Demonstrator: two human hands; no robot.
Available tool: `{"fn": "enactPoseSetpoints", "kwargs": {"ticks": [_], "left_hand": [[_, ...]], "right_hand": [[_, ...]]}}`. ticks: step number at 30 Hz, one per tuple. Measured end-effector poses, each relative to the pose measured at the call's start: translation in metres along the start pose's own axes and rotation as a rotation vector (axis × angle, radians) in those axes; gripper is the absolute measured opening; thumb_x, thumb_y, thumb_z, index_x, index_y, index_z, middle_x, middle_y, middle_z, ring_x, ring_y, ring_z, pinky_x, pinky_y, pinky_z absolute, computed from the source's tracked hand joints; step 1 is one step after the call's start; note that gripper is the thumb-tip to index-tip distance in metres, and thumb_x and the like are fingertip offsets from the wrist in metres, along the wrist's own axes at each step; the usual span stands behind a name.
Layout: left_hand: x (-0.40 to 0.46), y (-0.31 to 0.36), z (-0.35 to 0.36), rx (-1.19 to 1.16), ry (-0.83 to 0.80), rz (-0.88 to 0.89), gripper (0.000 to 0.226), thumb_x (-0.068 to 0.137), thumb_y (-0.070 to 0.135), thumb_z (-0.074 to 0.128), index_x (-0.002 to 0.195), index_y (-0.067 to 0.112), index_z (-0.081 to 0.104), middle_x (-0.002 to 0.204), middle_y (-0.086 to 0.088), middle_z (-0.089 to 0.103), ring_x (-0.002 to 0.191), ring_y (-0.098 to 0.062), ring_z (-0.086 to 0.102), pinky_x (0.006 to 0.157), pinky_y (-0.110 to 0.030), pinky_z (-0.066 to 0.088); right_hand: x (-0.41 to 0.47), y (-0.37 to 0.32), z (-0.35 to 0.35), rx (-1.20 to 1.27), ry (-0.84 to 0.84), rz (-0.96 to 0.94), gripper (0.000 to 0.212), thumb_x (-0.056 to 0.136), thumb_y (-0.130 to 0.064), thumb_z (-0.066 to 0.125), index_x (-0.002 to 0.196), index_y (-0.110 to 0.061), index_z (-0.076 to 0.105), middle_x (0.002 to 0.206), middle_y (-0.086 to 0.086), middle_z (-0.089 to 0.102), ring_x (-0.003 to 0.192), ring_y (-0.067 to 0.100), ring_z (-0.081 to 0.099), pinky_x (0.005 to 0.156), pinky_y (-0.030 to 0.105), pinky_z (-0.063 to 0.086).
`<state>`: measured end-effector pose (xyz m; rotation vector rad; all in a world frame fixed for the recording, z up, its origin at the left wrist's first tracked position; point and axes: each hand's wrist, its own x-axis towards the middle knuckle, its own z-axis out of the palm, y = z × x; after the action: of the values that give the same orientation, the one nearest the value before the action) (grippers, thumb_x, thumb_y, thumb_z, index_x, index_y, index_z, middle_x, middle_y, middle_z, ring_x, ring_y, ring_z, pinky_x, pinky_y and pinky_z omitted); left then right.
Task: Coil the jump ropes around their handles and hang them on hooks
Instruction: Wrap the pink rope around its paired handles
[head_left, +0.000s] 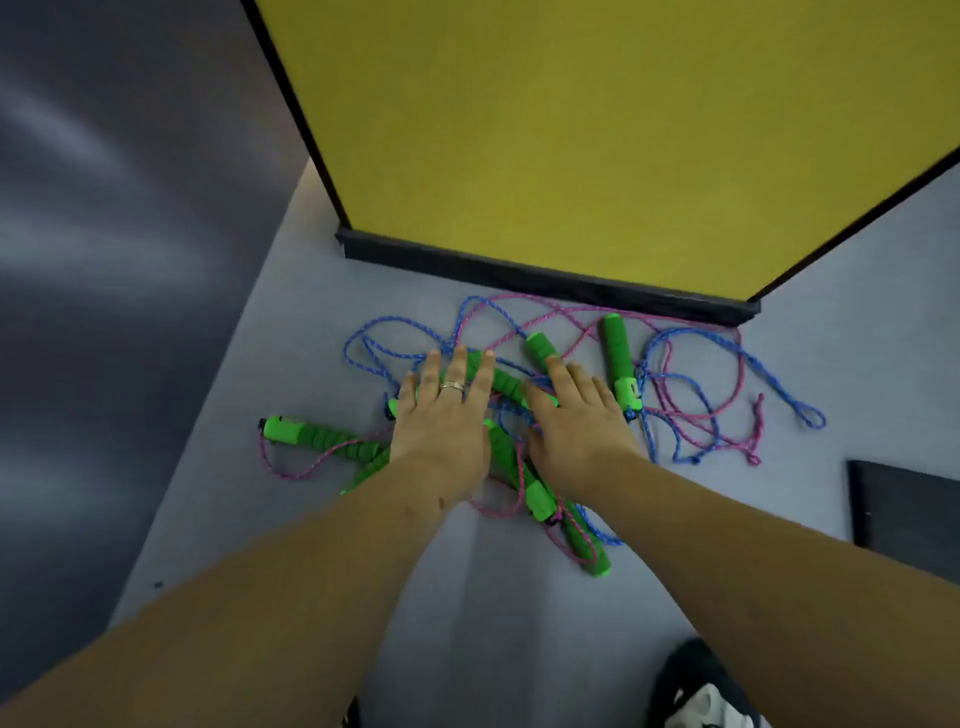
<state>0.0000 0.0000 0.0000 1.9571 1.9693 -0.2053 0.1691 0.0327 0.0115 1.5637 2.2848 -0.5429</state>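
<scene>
A tangle of jump ropes lies on the grey floor (467, 597) below a yellow panel. The cords are blue (727, 353) and pink (691, 415), and several bright green foam handles poke out of the pile, one upright at the right (618, 358) and one at the left (306, 434). My left hand (441, 415), with a ring on it, lies flat with straight fingers over a green handle (501, 384). My right hand (576, 421) rests on the tangle beside it, fingers extended over cords and another handle (540, 348). Neither hand grips anything.
A yellow panel (571, 130) with a dark frame and base strip (545, 280) stands just behind the ropes. A dark wall runs along the left (104, 260). A dark flat object (909, 509) sits at the right, and a black-and-white shoe (701, 691) shows at the bottom.
</scene>
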Motion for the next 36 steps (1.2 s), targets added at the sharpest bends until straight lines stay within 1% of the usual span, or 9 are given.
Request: {"fn": "enactPoseSetpoints", "kwargs": {"ticks": [6,10,14,17,20,24,27,33,36], "left_hand": [[0.041,-0.010,0.025,0.120,-0.167,0.065,0.098,0.097,0.027,0.055,0.161,0.028,-0.019,0.175,-0.002,-0.008,0.160,-0.034,-0.011,0.128,-0.055,0.003],[0.049,-0.007,0.027,0.145,-0.229,0.112,0.103,0.093,0.019,0.059,0.163,0.028,-0.015,0.175,-0.002,-0.006,0.160,-0.034,-0.010,0.128,-0.054,0.005],[0.046,0.003,0.010,0.128,-0.177,0.170,0.101,0.093,0.019,0.060,0.163,0.028,-0.012,0.175,-0.001,-0.002,0.160,-0.032,-0.007,0.128,-0.050,0.006],[0.035,0.013,-0.029,-0.056,-0.075,0.204,0.075,0.095,0.034,0.062,0.160,0.025,0.025,0.162,-0.004,0.039,0.155,-0.030,0.027,0.124,-0.043,0.024],[0.017,0.018,-0.080,-0.246,0.059,0.178,0.031,0.095,0.034,0.060,0.124,0.024,0.057,0.119,-0.008,0.066,0.113,-0.037,0.064,0.091,-0.045,0.052],[-0.018,0.025,-0.146,-0.334,0.256,0.057,0.023,0.098,0.036,0.055,0.110,0.018,0.053,0.107,-0.011,0.065,0.100,-0.040,0.063,0.077,-0.044,0.050],[-0.046,0.032,-0.191,-0.480,0.286,-0.075,0.024,0.096,0.037,0.057,0.103,0.015,0.053,0.096,-0.013,0.065,0.093,-0.041,0.064,0.074,-0.044,0.050],[-0.107,0.058,-0.258,-1.229,0.048,-0.078,0.008,0.090,0.016,0.066,0.097,0.012,0.068,0.058,0.001,0.060,0.051,-0.016,0.055,0.054,-0.033,0.052],[-0.130,0.066,-0.273,-1.348,0.058,0.015,0.003,0.094,0.014,0.070,0.095,0.011,0.070,0.055,0.003,0.058,0.049,-0.015,0.052,0.050,-0.027,0.046]], "right_hand": [[0.055,0.011,0.035,-0.106,-0.247,-0.005,0.050,0.102,-0.051,0.034,0.150,-0.039,0.039,0.170,0.008,0.009,0.157,0.035,0.002,0.125,0.056,0.002],[0.059,0.010,0.037,-0.161,-0.147,-0.056,0.035,0.094,-0.040,0.054,0.128,-0.040,0.062,0.141,0.007,0.048,0.143,0.034,0.033,0.123,0.051,0.017],[0.039,0.010,0.005,-0.126,-0.003,-0.160,0.030,0.088,-0.020,0.063,0.116,-0.030,0.064,0.122,0.007,0.050,0.112,0.034,0.057,0.093,0.042,0.045],[0.018,0.008,-0.043,0.021,0.133,-0.308,0.026,0.086,-0.015,0.064,0.111,-0.022,0.064,0.118,0.010,0.055,0.105,0.036,0.059,0.080,0.042,0.050],[-0.009,0.004,-0.098,0.285,0.287,-0.267,0.029,0.079,-0.007,0.067,0.104,-0.016,0.056,0.107,0.007,0.060,0.098,0.031,0.057,0.074,0.035,0.040],[-0.050,-0.004,-0.153,0.713,0.390,-0.011,0.051,0.081,-0.005,0.068,0.127,-0.021,0.052,0.107,-0.001,0.063,0.084,0.019,0.061,0.072,0.031,0.046],[-0.080,-0.008,-0.177,0.935,0.324,0.114,0.033,0.092,-0.010,0.066,0.125,-0.013,0.065,0.096,0.004,0.072,0.077,0.021,0.069,0.078,0.039,0.059],[-0.149,-0.042,-0.202,1.254,0.200,0.052,0.047,0.099,-0.019,0.061,0.143,-0.029,0.049,0.124,-0.001,0.063,0.075,0.012,0.061,0.060,0.026,0.050],[-0.170,-0.048,-0.213,1.287,0.228,-0.052,0.030,0.101,-0.026,0.059,0.130,-0.035,0.062,0.099,-0.007,0.068,0.072,0.006,0.056,0.063,0.023,0.044]]}}
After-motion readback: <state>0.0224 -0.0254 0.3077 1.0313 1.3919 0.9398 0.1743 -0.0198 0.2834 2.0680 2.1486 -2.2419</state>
